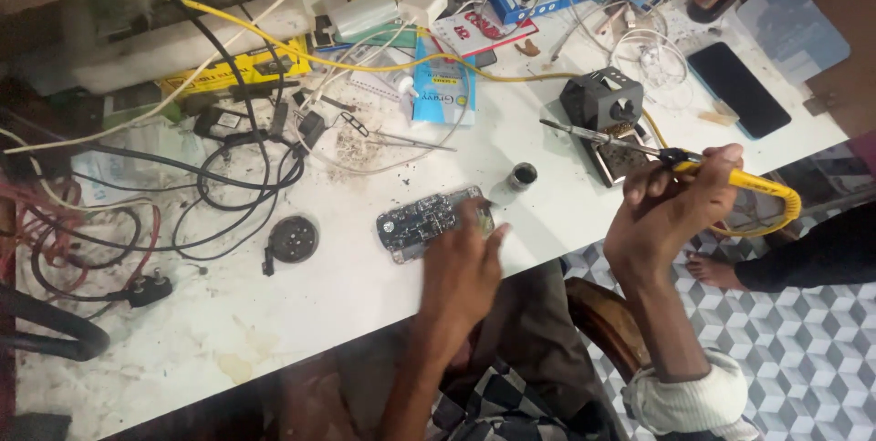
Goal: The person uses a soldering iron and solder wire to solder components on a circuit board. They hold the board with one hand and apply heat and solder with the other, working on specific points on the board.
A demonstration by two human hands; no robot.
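Note:
An opened phone with its circuit board showing [422, 222] lies on the white worktable [301, 322]. My left hand [467, 268] rests flat on the phone's right end, fingers spread over it. My right hand [671, 208] is raised to the right and grips a yellow-handled soldering iron [639, 149], whose metal tip points left above the black iron stand [610, 117]. A small round tin [522, 176] stands between the phone and the stand.
Black and red cables [210, 186], a round speaker part [292, 238], a plug [146, 290], tweezers [401, 138], boxes and packets crowd the table's left and back. A dark phone [737, 88] lies at the right. Another person's bare foot [716, 269] is on the tiled floor.

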